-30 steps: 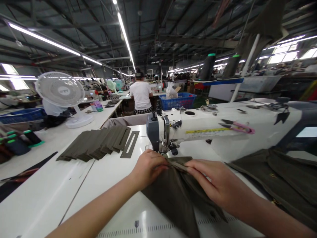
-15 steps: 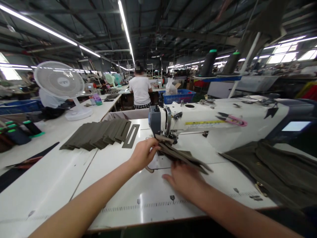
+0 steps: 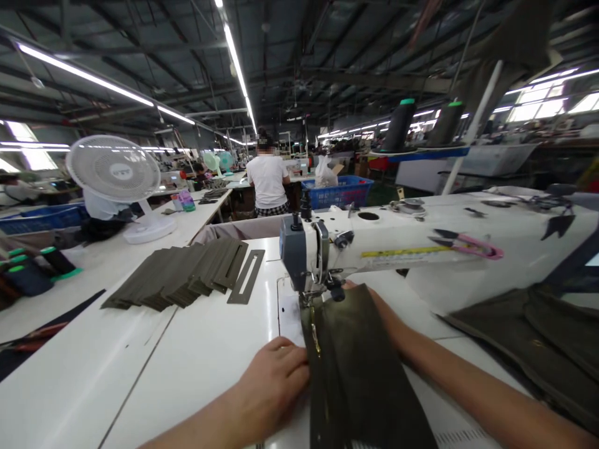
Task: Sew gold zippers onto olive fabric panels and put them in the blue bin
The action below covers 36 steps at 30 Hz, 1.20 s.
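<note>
A dark olive fabric panel [image 3: 374,374] with a zipper along its left side extends from under the sewing machine's needle area [image 3: 306,298] toward me. A gold-coloured zipper pull [image 3: 315,340] shows just in front of the presser foot. My left hand [image 3: 281,377] rests at the panel's left edge, its fingers bent and closed against the cloth. Reaching past the panel's right side, my right hand [image 3: 369,293] is behind the machine head; its fingers are hidden by the machine and fabric.
Left of the machine lie a fanned stack of olive pieces [image 3: 173,271] and one slotted piece [image 3: 247,277]. More olive fabric [image 3: 528,337] lies at right. Pink-handled snips [image 3: 468,243] sit on the machine arm. A white fan [image 3: 115,171] stands at far left; a person [image 3: 267,178] works ahead.
The bunched fabric has been spread into a panel reaching toward me. My left hand moved down toward me, off the needle area. My right hand moved away, behind the machine head.
</note>
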Each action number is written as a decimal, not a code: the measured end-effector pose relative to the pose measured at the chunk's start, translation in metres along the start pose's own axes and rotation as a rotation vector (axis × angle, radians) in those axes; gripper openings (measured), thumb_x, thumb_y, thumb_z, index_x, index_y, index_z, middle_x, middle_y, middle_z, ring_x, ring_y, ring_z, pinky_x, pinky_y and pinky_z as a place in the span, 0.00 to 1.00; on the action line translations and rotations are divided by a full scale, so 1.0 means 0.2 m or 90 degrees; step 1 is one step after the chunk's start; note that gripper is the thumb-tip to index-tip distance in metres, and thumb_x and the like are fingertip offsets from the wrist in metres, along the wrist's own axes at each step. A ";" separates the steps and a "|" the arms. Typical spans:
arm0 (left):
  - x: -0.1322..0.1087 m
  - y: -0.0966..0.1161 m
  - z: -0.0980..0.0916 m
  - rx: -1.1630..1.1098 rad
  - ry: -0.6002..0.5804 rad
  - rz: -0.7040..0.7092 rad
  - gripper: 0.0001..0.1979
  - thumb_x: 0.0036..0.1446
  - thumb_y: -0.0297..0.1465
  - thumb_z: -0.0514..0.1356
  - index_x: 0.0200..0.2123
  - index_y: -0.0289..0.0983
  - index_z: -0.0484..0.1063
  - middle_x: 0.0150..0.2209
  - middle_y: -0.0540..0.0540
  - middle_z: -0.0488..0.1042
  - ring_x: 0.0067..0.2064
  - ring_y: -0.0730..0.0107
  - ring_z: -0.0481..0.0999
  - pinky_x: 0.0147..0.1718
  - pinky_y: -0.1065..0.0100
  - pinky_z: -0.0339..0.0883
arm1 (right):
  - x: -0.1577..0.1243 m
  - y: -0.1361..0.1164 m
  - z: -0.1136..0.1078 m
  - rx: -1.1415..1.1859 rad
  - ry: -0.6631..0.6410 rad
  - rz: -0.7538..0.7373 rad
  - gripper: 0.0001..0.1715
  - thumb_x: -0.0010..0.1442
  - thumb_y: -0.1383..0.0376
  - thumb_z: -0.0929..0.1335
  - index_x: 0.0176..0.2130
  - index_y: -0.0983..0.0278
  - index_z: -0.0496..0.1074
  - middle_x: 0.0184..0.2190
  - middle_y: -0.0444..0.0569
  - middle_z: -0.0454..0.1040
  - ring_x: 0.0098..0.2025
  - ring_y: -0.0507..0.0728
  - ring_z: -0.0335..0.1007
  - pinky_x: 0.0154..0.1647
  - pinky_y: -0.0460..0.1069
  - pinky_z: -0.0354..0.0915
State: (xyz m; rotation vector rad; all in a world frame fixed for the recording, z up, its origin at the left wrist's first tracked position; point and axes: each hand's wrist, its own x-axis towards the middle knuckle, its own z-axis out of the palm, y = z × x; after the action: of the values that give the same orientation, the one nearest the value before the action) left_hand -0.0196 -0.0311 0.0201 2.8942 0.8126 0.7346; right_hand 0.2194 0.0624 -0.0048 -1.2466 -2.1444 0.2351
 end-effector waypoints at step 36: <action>0.15 -0.11 0.11 0.168 -0.041 -0.166 0.08 0.48 0.22 0.53 0.33 0.32 0.69 0.36 0.39 0.71 0.42 0.57 0.68 0.45 0.54 0.60 | -0.10 -0.04 -0.08 -0.321 -0.025 0.176 0.09 0.57 0.59 0.65 0.31 0.63 0.65 0.24 0.45 0.72 0.27 0.56 0.69 0.26 0.47 0.54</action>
State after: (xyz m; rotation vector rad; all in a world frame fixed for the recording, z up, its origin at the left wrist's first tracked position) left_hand 0.0027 0.0059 0.0098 2.9260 1.3370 0.5425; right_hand 0.2307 0.0383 0.0027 -1.8388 -2.1298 -0.1842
